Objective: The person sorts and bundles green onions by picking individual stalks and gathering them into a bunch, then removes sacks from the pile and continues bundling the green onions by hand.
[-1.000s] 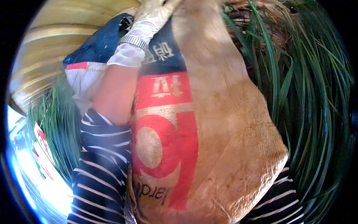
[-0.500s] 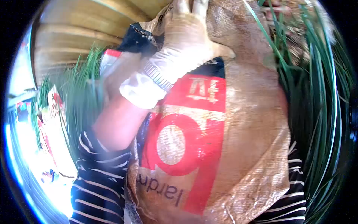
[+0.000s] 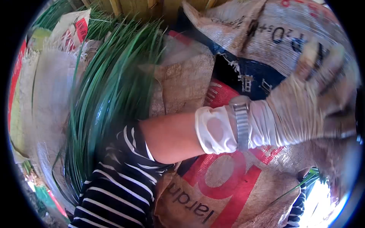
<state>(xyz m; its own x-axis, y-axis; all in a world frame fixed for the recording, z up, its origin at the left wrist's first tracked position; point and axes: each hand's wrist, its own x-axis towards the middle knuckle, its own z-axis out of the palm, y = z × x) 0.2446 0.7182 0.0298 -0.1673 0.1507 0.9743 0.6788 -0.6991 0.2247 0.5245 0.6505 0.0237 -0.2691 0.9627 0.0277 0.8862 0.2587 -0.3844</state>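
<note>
My left hand (image 3: 304,102), in a whitish, dirt-stained glove with a metal-band watch over its cuff, stretches across to the right side of the view. Its fingers are spread, and I see nothing gripped in them, though the tips blur near the dark edge. Beneath the forearm lies a worn woven plastic sack (image 3: 239,193) with red, navy and black print, spread over my lap. Under the hand is a blurred brownish patch I cannot make out. Only the striped right sleeve (image 3: 297,207) shows at the lower right; my right hand is out of sight.
A thick bundle of long green leaves (image 3: 110,102) lies left of my arm. Beyond it stands a pale woven sack (image 3: 49,98). More printed sacking (image 3: 281,34) covers the upper right, and wooden slats (image 3: 152,7) run along the top. A few green blades (image 3: 311,174) show at right.
My left hand has swung from the top middle of the sack to the right, fingers spread. The view has turned leftward, bringing more of the green leaves in.
</note>
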